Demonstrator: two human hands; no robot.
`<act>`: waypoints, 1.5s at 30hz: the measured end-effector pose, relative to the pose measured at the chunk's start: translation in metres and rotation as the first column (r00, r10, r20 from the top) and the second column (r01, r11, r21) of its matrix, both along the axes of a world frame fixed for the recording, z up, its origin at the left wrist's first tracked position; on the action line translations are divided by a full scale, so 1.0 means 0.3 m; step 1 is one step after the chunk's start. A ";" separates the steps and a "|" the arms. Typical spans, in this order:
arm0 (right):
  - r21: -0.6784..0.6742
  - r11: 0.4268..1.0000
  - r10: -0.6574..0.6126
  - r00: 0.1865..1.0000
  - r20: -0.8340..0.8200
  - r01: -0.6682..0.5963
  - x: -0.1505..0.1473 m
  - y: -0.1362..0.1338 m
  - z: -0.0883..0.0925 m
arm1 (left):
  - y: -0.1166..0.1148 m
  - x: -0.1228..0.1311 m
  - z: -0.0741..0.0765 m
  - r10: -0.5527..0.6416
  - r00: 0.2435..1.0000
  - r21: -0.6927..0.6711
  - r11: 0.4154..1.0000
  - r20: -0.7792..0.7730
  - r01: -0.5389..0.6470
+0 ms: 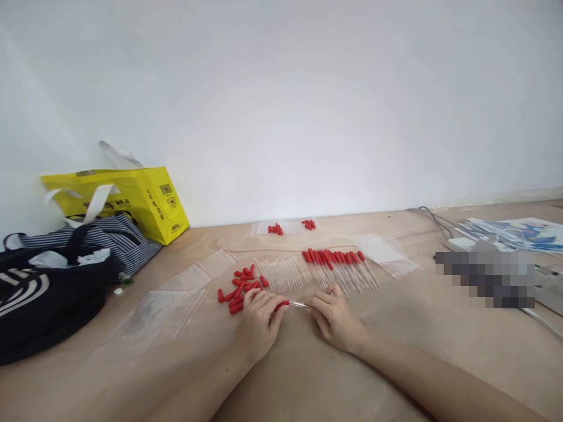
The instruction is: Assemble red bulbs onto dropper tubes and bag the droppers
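Between the fingers of my left hand (260, 319) is a red rubber bulb (282, 304). My right hand (336, 318) pinches a clear glass dropper tube (299, 304), whose left end meets the bulb; how far it sits inside is hidden. Loose red bulbs (240, 285) lie in a heap just beyond my left hand. Straight ahead, bare tubes (281, 274) lie side by side in a row. To their right is a row of assembled droppers (338, 266), red bulbs pointing away from me.
Clear zip bags (153, 310) lie at the left, another bag (387, 253) at the right. A bag with red bulbs (285, 226) lies near the wall. Yellow bag (153, 202), striped bag (109, 240) and black bag (53, 310) stand left. Papers (523, 231) and cables (433, 220) are right.
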State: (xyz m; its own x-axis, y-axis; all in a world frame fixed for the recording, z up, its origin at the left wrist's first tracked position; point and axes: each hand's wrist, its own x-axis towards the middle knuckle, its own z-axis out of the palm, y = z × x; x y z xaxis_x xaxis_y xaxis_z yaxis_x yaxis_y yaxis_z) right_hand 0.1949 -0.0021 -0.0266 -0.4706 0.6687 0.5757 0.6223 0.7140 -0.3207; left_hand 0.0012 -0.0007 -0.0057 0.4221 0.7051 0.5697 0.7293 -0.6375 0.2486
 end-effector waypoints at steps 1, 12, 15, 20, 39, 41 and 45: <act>0.009 1.000 0.002 1.000 0.000 -0.002 -0.001 -0.001 -0.002 | -0.001 0.003 -0.003 -0.003 1.000 -0.010 1.000 0.013 0.004; 0.261 0.965 -0.023 0.992 0.121 -0.009 0.005 -0.004 0.016 | -0.020 0.021 0.005 -0.090 0.996 -0.045 0.995 -0.023 0.089; 0.286 0.958 -0.026 0.994 0.104 -0.005 -0.001 -0.011 0.017 | -0.034 0.032 0.005 -0.095 0.995 -0.029 0.995 -0.025 0.095; 0.251 0.968 -0.004 0.994 0.111 -0.024 -0.013 -0.013 0.012 | -0.041 0.041 0.005 -0.120 0.992 -0.023 0.993 -0.033 0.119; -0.039 0.817 -0.551 0.799 0.241 0.575 -0.043 0.166 0.073 | 0.086 -0.109 0.006 0.330 0.943 0.122 0.939 -0.053 -0.322; -0.054 0.785 -0.579 0.762 0.291 0.617 -0.071 0.195 0.075 | 0.086 -0.111 0.008 0.328 0.941 0.112 0.941 -0.086 -0.318; -0.065 0.770 -0.580 0.740 0.341 0.634 -0.097 0.222 0.069 | 0.074 -0.104 0.014 0.317 0.941 0.108 0.946 -0.118 -0.306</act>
State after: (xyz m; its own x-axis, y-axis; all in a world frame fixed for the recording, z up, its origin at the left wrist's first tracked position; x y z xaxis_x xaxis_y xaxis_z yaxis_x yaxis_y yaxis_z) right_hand 0.1658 0.0645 -0.0060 -0.0533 0.9402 0.3363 0.9854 0.1041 -0.1351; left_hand -0.0299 0.0214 -0.0014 0.2649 0.7635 0.5889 0.9172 -0.3879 0.0903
